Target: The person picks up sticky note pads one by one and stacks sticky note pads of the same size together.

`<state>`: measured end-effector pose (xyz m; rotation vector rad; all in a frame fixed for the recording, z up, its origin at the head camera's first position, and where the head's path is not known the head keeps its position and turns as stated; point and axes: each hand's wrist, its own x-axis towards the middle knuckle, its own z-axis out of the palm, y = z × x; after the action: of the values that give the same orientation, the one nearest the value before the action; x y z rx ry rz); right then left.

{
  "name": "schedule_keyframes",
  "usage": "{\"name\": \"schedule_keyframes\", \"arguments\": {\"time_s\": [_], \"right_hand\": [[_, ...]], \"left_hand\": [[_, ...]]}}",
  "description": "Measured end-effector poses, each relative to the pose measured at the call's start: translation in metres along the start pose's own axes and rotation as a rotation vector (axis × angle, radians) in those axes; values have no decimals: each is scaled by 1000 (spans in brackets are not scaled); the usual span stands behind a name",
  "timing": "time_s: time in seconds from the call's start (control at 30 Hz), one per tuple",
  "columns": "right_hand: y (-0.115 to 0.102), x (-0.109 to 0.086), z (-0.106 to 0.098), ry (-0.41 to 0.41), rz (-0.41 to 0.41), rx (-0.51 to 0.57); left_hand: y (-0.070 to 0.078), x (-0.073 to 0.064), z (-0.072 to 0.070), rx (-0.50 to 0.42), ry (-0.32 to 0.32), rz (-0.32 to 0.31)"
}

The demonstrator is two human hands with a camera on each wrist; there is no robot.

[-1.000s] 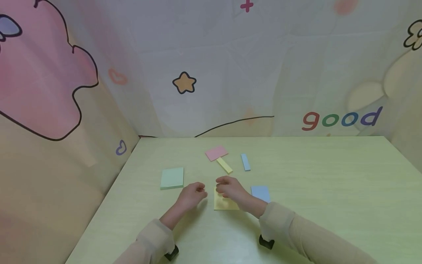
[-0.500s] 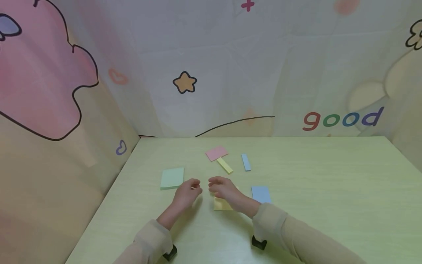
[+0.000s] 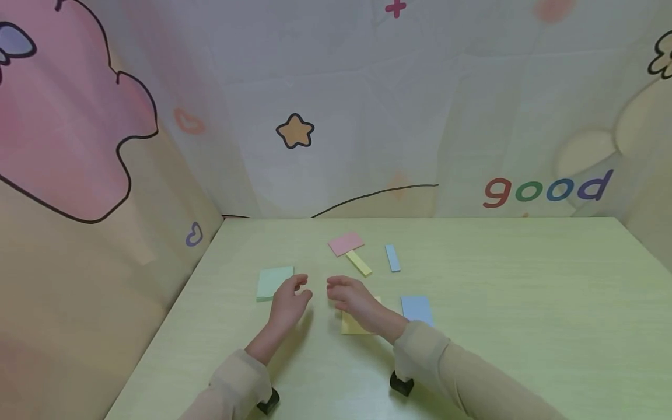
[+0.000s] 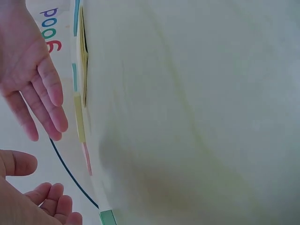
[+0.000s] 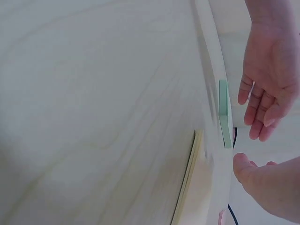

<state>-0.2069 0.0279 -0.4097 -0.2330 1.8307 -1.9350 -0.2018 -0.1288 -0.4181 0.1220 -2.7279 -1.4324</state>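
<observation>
My left hand (image 3: 288,304) hovers in the head view beside the green sticky note pad (image 3: 274,282), partly covering its right corner, with fingers loosely bent and nothing in them. Over the yellow sticky note pad (image 3: 350,325) hangs my right hand (image 3: 358,300), relaxed and also holding nothing. Both palms face each other across a gap, as the left wrist view also shows. Just right of the right hand lies a blue square pad (image 3: 417,309), its lower edge partly behind the sleeve. In the right wrist view the yellow pad (image 5: 196,183) appears edge-on below the hands.
Farther back on the light wooden table (image 3: 514,291) lie a pink note pad (image 3: 346,243), a narrow yellow strip pad (image 3: 359,263) touching or close to it, and a narrow blue strip pad (image 3: 392,258). A printed cloth (image 3: 367,116) encloses the back and sides.
Both hands have moved left and slightly away from me, the left one toward the green pad. The gap between them narrowed, then widened a little. The pads have stayed put.
</observation>
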Motion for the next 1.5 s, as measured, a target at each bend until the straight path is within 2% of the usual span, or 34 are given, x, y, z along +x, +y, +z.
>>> {"name": "schedule_keyframes", "arguments": {"time_s": [0.2, 0.47, 0.63, 0.9, 1.17, 1.5], "right_hand": [[0, 6, -4, 7, -5, 49], [1, 9, -4, 25, 32, 96], [3, 11, -3, 35, 47, 122], [6, 14, 1, 32, 52, 132], [6, 16, 8, 7, 49, 128], [11, 19, 15, -3, 50, 117]], "left_hand": [[-2, 1, -3, -27, 6, -34], [-5, 3, -8, -35, 68, -5], [-5, 4, -13, -64, 81, -42], [-7, 6, -18, -82, 58, -96], [-10, 7, -22, -86, 83, -129], [-18, 11, -28, -25, 94, -191]]}}
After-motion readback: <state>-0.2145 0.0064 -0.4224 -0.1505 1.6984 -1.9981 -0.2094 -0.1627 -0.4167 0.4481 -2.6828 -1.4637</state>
